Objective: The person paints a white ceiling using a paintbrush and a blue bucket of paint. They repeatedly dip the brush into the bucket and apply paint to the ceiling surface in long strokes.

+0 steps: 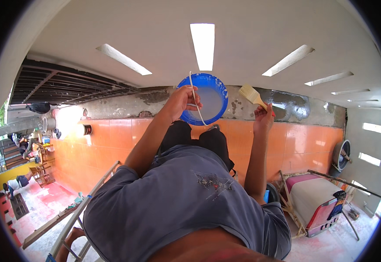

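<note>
My left hand [182,101] grips the rim of a round blue bucket [210,85] and holds it up against the grey cement band of the wall [125,105]. The bucket holds a pale liquid, and its thin white wire handle [194,96] crosses my fingers. My right hand [263,118] is raised beside it and holds a paintbrush [252,95] with pale bristles. The bristles point up and left at the grey band. A glossy wet-looking patch [293,107] lies just to the right of the brush. My grey shirt and both forearms fill the lower middle.
Orange wall tiles [112,144] run below the grey band, under a white ceiling with light panels [203,43]. A metal ladder rail [88,198] slants at lower left. A pink and white box [314,198] stands at lower right. A person sits far left [15,183] near wooden chairs.
</note>
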{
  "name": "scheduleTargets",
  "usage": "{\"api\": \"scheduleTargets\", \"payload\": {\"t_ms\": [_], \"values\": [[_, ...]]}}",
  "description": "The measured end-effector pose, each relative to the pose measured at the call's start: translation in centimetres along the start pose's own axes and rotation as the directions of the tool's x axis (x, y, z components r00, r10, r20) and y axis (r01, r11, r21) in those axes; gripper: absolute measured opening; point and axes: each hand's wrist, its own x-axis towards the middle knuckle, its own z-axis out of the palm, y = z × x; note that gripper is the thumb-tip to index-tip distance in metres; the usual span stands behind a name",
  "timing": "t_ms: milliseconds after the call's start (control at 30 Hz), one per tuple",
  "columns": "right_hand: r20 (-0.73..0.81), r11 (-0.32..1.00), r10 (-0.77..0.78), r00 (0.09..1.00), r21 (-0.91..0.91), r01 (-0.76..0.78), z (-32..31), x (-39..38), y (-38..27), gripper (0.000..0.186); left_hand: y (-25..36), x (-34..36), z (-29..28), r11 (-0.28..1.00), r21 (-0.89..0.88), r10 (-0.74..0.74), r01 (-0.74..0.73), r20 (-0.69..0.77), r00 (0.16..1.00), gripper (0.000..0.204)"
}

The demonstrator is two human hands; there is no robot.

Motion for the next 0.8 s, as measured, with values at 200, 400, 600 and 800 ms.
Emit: {"api": "scheduleTargets", "payload": {"t_ms": [200,400,600,800], "values": [[0.314,0.91,-0.062,0.947,-0.372,0.183,10.0,-5.4,-4.1,0.03,1.6,-3.0,1.2,0.998,-0.029,0.06,-0.058,0.067,0.996,0.04],[0.648,0.54,0.177,0.741,-0.693,0.477,17.5,-10.3,-2.9,0.03,4.1,-6.9,1.2,0.988,-0.035,0.151,-0.148,0.133,0.98,0.048],[0.816,0.031,0.374,0.441,-0.487,0.873,23.4,-11.8,3.7,0.018,6.3,-11.3,-1.1,0.977,-0.072,0.209,-0.2,0.157,0.965,0.05],[0.794,0.198,0.56,0.236,-0.405,0.893,26.8,-13.1,9.8,0.02,6.7,-15.2,-3.9,0.961,-0.098,0.268,-0.258,0.103,0.958,0.051]]}}
